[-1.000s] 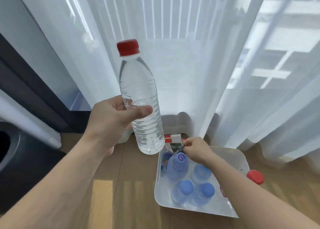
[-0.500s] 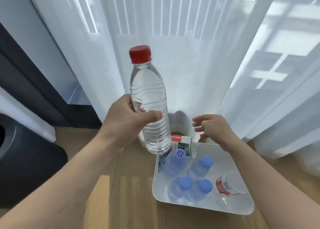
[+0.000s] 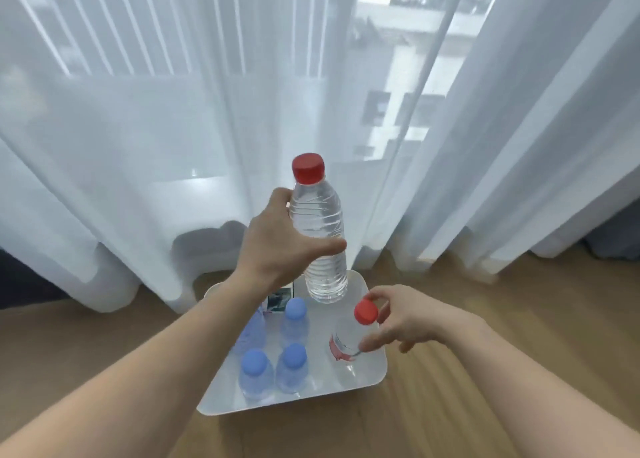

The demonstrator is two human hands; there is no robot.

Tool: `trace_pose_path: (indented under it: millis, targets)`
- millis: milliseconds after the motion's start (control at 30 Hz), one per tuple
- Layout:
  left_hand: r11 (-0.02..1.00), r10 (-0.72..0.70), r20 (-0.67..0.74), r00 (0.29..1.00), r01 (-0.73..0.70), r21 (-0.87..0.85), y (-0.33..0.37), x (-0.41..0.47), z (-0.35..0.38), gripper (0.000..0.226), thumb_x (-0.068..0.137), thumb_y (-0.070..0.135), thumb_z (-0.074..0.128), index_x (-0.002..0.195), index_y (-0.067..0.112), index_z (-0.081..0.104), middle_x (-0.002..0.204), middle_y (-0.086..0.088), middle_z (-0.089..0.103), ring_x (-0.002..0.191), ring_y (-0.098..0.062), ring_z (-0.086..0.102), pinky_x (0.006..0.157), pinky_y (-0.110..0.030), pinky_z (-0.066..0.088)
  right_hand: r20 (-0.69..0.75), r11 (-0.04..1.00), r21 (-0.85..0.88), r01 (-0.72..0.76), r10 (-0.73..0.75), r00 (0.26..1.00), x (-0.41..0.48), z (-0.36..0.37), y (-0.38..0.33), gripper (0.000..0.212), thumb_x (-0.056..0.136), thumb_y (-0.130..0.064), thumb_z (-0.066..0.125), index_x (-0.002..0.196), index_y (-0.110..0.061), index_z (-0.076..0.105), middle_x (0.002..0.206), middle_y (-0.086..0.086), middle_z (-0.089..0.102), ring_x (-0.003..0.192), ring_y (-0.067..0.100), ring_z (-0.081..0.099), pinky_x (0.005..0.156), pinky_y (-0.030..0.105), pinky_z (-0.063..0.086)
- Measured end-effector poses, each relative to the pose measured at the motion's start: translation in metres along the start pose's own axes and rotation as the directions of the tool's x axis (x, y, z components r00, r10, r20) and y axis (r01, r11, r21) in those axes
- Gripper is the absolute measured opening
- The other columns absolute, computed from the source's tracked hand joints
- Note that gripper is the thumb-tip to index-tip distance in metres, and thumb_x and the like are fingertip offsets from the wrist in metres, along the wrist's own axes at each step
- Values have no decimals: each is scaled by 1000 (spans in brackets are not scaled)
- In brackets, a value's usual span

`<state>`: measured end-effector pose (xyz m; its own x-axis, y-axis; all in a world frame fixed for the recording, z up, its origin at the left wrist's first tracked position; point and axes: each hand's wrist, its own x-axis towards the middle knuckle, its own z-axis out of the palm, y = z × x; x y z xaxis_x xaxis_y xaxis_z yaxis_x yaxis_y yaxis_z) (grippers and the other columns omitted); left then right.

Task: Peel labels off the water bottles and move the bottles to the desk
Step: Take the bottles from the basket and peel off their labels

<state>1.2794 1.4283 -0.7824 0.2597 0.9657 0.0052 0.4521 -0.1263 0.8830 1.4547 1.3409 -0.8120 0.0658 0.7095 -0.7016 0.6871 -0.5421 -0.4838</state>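
left grip is clamped round the middle of a bare bottle. red cap up, no label on it, held upright in the air at frame centre, above the back of the tray.

right grip is lower right of centre. fingers and thumb are curled round the shoulder of a labelled bottle, just under its red cap. it looks closed on it, though the far-side contact is hidden. that bottle is in the right part of the tray, with a red label on its body.

blue-capped bottles stand in the left part of the tray. a loose label lies at the back, just behind them. the tray sits on the wood floor by the curtain. table not in view.

step, as i read it: one bottle is peeled and ready to go, and a second is being picked up. next move calls for carrying the bare one to the table. otherwise it means lifting the labelled one clear of its neighbours and finding the label seam, which needs a free hand.
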Motion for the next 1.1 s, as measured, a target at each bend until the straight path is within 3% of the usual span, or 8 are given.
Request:
trace_pose_path:
  millis: [67, 167, 367, 500, 633, 700, 967, 1100]
  targets:
    - [1000, 2, 37, 999, -3, 26, -5, 4, 18, 62, 52, 37, 84, 101, 22, 49, 96, 3, 64, 88, -17, 62, 77, -34, 51, -114, 991, -130, 44, -59, 992, 7, 13, 6, 53, 64, -38, 78, 110, -25, 54, 87, -9, 57, 78, 13, 56, 73, 30, 51]
    - [997, -31, 135, 990, 21, 77, -24, 7, 42, 51, 54, 29, 82, 94, 19, 53, 92, 0, 62, 82, -16, 59, 66, -23, 45, -295, 954, -292, 66, -155, 943, 16, 29, 14, 41, 75, -46, 64, 107, -24, 51, 102, -2, 63, 94, 22, 60, 79, 35, 48]
    - [959, -175, 211, 962, 118, 259, -64, 18, 67, 47, 51, 23, 73, 93, 23, 51, 85, 2, 65, 80, -22, 61, 66, -30, 48, -330, 953, -265, 145, -231, 915, 18, 29, 35, 33, 80, -41, 61, 106, -23, 52, 94, -2, 61, 94, 25, 60, 74, 33, 46]
    - [931, -237, 273, 932, 138, 337, -73, 19, 79, 52, 53, 21, 79, 95, 22, 48, 91, 0, 63, 82, -23, 58, 66, -30, 47, -340, 968, -188, 168, -225, 913, 25, 31, 44, 29, 74, -42, 62, 99, -31, 54, 89, -10, 60, 92, 20, 59, 75, 33, 46]
    - [889, -303, 306, 903, 152, 431, -76, 16, 93, 56, 54, 25, 82, 96, 24, 45, 98, -1, 63, 88, -24, 59, 68, -31, 45, -216, 982, -54, 178, -186, 959, 31, 36, 50, 47, 66, -39, 69, 110, -40, 53, 111, -9, 65, 107, 16, 58, 86, 32, 48]
    - [884, -300, 335, 893, 128, 451, -44, 13, 152, 59, 54, 29, 83, 101, 22, 47, 102, 0, 63, 93, -23, 59, 75, -33, 48, -194, 980, -11, 197, -196, 961, 27, 5, 109, 50, 69, -37, 68, 115, -44, 49, 117, -7, 64, 111, 17, 57, 88, 33, 48]
    - [871, -322, 378, 868, 115, 478, -35, 13, 141, 63, 68, 32, 77, 124, 17, 50, 119, -2, 61, 104, -23, 60, 93, -38, 48, -450, 924, 210, 321, -200, 871, 18, -19, 118, 22, 79, -30, 66, 99, -34, 60, 100, -7, 69, 100, 17, 61, 89, 38, 49]
    - [863, -163, 284, 945, -3, 506, -5, 11, 114, 46, 82, 24, 61, 126, 14, 51, 105, 3, 62, 101, -21, 60, 91, -33, 48, -509, 841, 304, 447, -253, 823, -2, -45, 103, 19, 82, -26, 66, 98, -31, 57, 103, -6, 65, 102, 15, 58, 87, 29, 45]
